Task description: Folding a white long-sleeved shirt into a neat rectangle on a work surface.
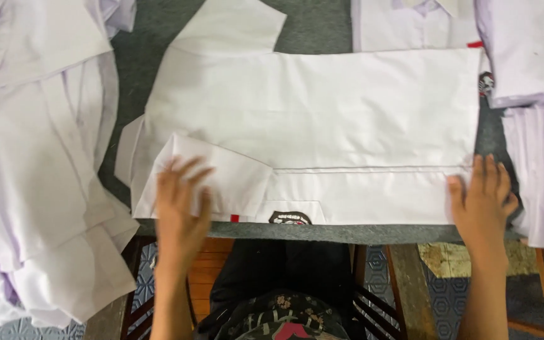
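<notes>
My left hand lay flat, palm down, fingers spread and pointing away from me, slightly blurred. My bare left forearm ran straight back toward my body. My right hand also lay flat and open, fingers close together and pointing forward, thumb set off to the left. My bare right forearm stretched back to the lower edge of view.
</notes>
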